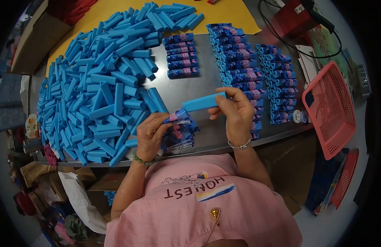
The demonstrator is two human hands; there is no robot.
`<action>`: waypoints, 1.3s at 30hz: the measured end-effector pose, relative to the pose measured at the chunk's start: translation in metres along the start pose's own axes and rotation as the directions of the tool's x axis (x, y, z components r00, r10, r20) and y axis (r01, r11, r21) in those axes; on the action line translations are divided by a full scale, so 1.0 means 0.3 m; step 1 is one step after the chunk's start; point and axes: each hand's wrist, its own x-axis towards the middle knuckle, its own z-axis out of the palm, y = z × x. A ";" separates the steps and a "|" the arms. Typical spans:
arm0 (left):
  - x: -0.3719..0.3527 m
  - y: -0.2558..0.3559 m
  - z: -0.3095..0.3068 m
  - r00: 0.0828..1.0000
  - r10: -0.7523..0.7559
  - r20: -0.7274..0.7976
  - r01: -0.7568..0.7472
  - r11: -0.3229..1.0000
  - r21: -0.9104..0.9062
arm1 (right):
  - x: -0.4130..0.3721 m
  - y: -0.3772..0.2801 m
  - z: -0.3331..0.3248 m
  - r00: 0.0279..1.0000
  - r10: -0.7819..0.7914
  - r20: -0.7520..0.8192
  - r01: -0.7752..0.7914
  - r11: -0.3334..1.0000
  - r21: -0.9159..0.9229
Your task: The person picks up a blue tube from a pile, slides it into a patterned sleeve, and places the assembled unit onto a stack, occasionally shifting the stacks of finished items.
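Observation:
In the head view, my right hand (239, 113) pinches one end of a light blue three-sided stick (203, 102) between thumb and fingers. The stick's other end meets the opening of a blue and pink printed wrapper (177, 117), which my left hand (151, 131) grips at its edge. Below that wrapper lies a bunch of flat printed wrappers (181, 138), partly hidden by my left hand. A large heap of the same blue sticks (104, 99) spreads over the table to the left of my hands.
A short column of wrapped sticks (181, 55) lies on the metal table (200, 84). Longer stacked rows (242, 61) and another wrapped group (279, 88) lie to the right. A pink basket (331, 111) stands at the right edge, a cardboard box (38, 41) at upper left.

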 end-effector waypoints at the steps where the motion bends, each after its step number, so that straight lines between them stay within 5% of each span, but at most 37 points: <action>1: 0.000 -0.002 -0.007 1.000 -0.011 0.012 0.011 1.000 -0.013 | 0.004 -0.011 -0.009 1.000 -0.002 -0.001 0.002 1.000 0.000; 13: 0.000 0.008 -0.028 0.994 0.049 0.098 -0.054 0.997 0.046 | 0.012 -0.042 -0.042 0.978 0.177 0.111 -0.191 0.973 0.130; 17: -0.001 -0.005 -0.027 0.991 0.093 0.095 -0.098 0.994 0.041 | 0.012 -0.047 -0.039 0.982 0.149 0.117 -0.150 0.989 -0.007; 22: 0.008 0.015 -0.023 0.968 0.240 0.074 -0.250 0.894 0.372 | 0.007 -0.030 -0.024 0.991 0.096 0.095 -0.089 0.993 -0.083; 26: 0.020 0.035 -0.002 0.965 0.253 0.065 -0.257 0.880 0.400 | -0.001 -0.001 0.005 0.988 0.088 0.127 -0.075 0.992 -0.098; 29: 0.032 0.051 0.010 0.997 0.046 0.063 -0.054 0.990 0.131 | -0.006 0.026 0.021 0.986 0.037 0.160 -0.017 0.991 -0.129; 31: 0.041 0.047 0.005 0.989 -0.064 0.133 0.092 0.971 -0.220 | -0.009 0.034 0.028 0.986 -0.005 0.169 0.029 0.990 -0.139; 37: 0.067 0.062 0.017 0.963 -0.225 0.150 0.269 0.847 -0.458 | -0.008 0.037 0.039 0.954 -0.106 0.282 0.170 0.962 -0.213; 39: 0.065 0.063 0.018 0.959 -0.241 0.152 0.284 0.828 -0.483 | 0.003 0.016 0.025 0.926 0.236 0.295 -0.292 0.943 0.162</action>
